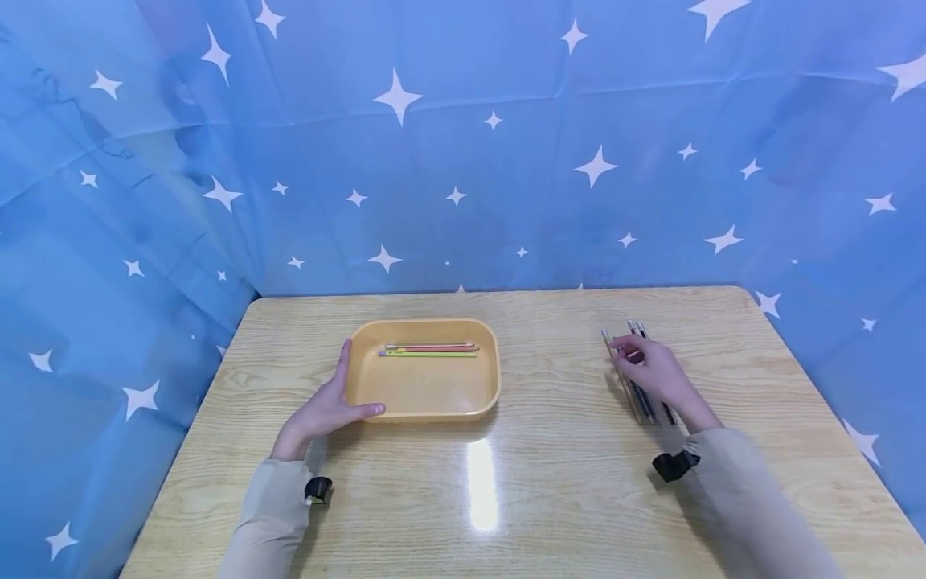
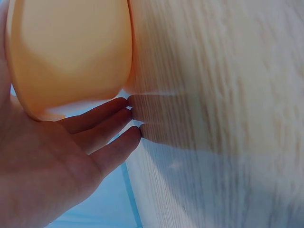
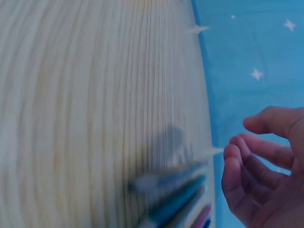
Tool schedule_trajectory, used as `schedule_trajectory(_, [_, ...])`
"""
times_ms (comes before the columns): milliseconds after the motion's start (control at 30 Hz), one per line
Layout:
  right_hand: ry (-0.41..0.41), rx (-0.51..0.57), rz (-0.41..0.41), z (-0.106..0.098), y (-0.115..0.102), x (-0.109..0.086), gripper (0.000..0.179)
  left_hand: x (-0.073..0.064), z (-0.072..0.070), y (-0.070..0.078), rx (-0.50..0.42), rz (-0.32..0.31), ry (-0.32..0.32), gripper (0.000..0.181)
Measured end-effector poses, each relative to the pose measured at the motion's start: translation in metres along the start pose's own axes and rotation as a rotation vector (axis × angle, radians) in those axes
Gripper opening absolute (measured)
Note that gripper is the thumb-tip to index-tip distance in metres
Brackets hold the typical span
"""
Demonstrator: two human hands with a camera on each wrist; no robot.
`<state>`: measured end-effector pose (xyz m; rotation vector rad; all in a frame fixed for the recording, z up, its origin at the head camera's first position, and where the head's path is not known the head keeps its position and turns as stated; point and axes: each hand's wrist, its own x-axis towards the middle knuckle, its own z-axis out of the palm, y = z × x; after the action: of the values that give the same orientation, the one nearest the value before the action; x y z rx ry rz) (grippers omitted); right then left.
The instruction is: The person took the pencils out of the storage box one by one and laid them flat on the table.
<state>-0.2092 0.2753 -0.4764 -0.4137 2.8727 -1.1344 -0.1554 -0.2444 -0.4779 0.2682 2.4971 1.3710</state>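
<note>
On the table (image 1: 550,458), pencils (image 1: 628,393) slant, silver ends (image 1: 605,334) far-left.

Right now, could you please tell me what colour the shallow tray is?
The shallow tray is plain light orange, showing best in the head view.

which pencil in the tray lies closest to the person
The lime-green pencil, lowest of the three in the head view; the two reddish pencils lie farther back.

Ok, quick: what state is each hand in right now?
Left hand: open, spread against the left end of the tray.
Right hand: open, loosely curled over the pencils outside it, holding nothing.
</note>
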Motion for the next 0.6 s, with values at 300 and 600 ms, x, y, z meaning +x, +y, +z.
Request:
schedule_trajectory(300, [-0.036, 0.033, -0.024, 0.018, -0.02, 0.014, 0.023, 0.001, -0.001, 0.0, -0.006, -0.01, -0.007, 0.122])
schedule_trajectory(600, [-0.05, 0.1, -0.072, 0.042, -0.044, 0.03, 0.023, 0.0, 0.0, 0.002, -0.02, -0.024, -0.011, 0.122])
